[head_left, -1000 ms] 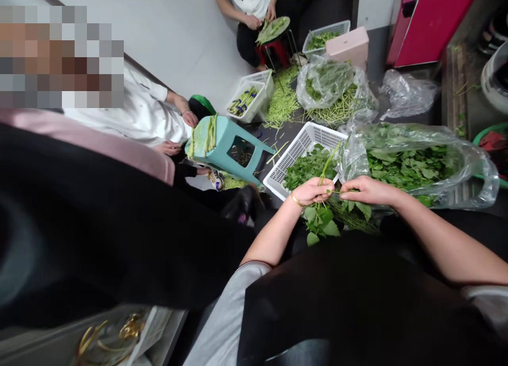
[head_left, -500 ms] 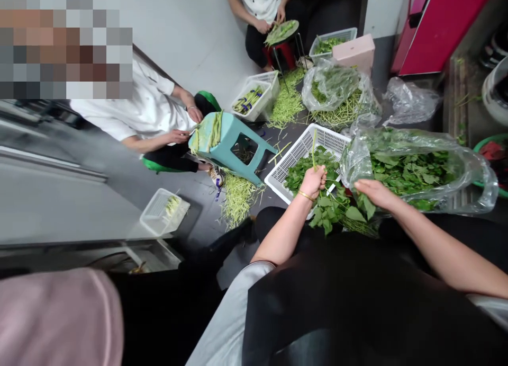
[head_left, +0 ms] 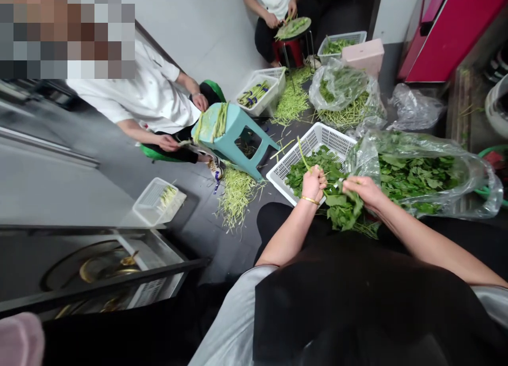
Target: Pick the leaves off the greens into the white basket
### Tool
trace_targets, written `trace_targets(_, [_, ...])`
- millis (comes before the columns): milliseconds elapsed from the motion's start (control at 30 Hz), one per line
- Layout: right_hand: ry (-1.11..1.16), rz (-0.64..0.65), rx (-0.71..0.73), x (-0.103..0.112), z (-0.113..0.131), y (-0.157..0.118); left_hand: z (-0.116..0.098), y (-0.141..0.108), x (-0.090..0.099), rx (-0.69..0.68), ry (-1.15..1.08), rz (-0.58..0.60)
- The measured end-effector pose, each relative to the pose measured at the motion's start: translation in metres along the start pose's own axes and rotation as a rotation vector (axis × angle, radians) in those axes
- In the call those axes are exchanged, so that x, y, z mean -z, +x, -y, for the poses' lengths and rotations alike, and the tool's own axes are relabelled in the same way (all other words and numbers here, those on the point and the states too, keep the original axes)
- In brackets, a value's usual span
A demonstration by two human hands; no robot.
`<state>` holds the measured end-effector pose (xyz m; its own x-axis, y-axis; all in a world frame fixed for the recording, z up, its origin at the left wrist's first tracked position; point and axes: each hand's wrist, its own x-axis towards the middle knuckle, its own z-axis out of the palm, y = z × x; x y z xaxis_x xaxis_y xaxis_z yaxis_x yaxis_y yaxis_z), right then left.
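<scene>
My left hand (head_left: 314, 184) is closed round a long green stem (head_left: 302, 153) whose end sticks up beyond my fist. Close beside it on the right, my right hand (head_left: 363, 190) pinches part of the leafy greens (head_left: 344, 210), which hang down between my hands and over my lap. Just beyond them sits a white perforated basket (head_left: 282, 170) with loose green leaves (head_left: 323, 162) in it. To the right, a clear plastic bag (head_left: 367, 153) lies open, full of leafy greens (head_left: 416, 175).
A teal stool (head_left: 234, 127) bearing stalks stands left of the basket, a co-worker in white (head_left: 159, 96) beside it. Green trimmings (head_left: 236, 194) litter the floor. Further back are a second person (head_left: 273, 0), another bag of greens (head_left: 341, 90) and a pink box (head_left: 363, 56).
My right hand has moved left, closer to my left hand, and the hanging leaves have bunched up between them. The nearer co-worker's hands have moved apart. The view has shifted slightly.
</scene>
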<state>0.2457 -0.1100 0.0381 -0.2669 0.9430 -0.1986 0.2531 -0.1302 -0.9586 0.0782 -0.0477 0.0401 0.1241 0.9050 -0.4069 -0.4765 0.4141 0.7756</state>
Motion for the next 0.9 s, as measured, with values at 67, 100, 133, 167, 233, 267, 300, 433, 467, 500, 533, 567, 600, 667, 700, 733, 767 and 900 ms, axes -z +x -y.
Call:
trace_targets(67, [-0.017,0.345,0.011,0.011,0.01,-0.02,-0.012,0.0,0.013,0.012,-0.009,0.092])
trace_targets(100, [-0.04,0.48,0.031,0.018,0.016,-0.03,-0.017,0.0,0.019,0.023,-0.011,0.156])
trace_targets(133, [-0.047,0.514,0.053,0.026,0.021,-0.037,-0.022,-0.001,0.026,0.034,-0.014,0.22])
trace_targets(167, [-0.036,0.474,0.072,0.032,0.026,-0.04,-0.026,-0.002,0.031,0.04,-0.019,0.27])
trace_targets(233, [-0.027,0.271,0.067,0.037,0.033,-0.037,-0.027,-0.005,0.037,0.036,-0.031,0.308])
trace_targets(267, [-0.049,0.167,0.054,0.035,0.035,-0.03,-0.026,-0.006,0.037,0.041,-0.031,0.311])
trace_targets(300, [-0.093,0.087,0.037,0.028,0.036,-0.021,-0.024,-0.008,0.035,0.052,-0.026,0.311])
trace_targets(433, [-0.275,0.181,0.103,-0.013,0.029,0.019,-0.015,-0.012,0.022,0.067,0.008,0.27])
trace_targets(467, [-0.306,0.244,0.124,-0.021,0.026,0.025,-0.014,-0.013,0.019,0.058,0.021,0.256])
trace_targets(500, [-0.344,0.272,0.139,-0.026,0.022,0.028,-0.013,-0.013,0.017,0.043,0.034,0.25])
trace_targets(533, [-0.393,0.258,0.152,-0.028,0.018,0.03,-0.012,-0.012,0.017,0.03,0.053,0.253])
trace_targets(567, [-0.452,0.215,0.163,-0.028,0.013,0.029,-0.011,-0.012,0.018,0.027,0.088,0.269])
trace_targets(600, [-0.514,0.159,0.17,-0.026,0.009,0.027,-0.009,-0.011,0.02,0.033,0.14,0.289])
trace_targets(667, [-0.611,0.104,0.2,-0.019,0.003,0.022,-0.007,-0.01,0.026,0.071,0.287,0.332])
trace_targets(700, [-0.63,0.118,0.224,-0.015,0.002,0.019,-0.005,-0.009,0.029,0.086,0.362,0.352])
trace_targets(733, [-0.626,0.157,0.248,-0.01,0.001,0.017,-0.005,-0.009,0.032,0.09,0.426,0.375])
trace_targets(767, [-0.603,0.21,0.268,-0.006,0.002,0.015,-0.005,-0.009,0.034,0.087,0.474,0.408])
trace_targets(900, [-0.503,0.293,0.308,0.003,0.01,0.013,-0.008,-0.009,0.032,0.105,0.53,0.57])
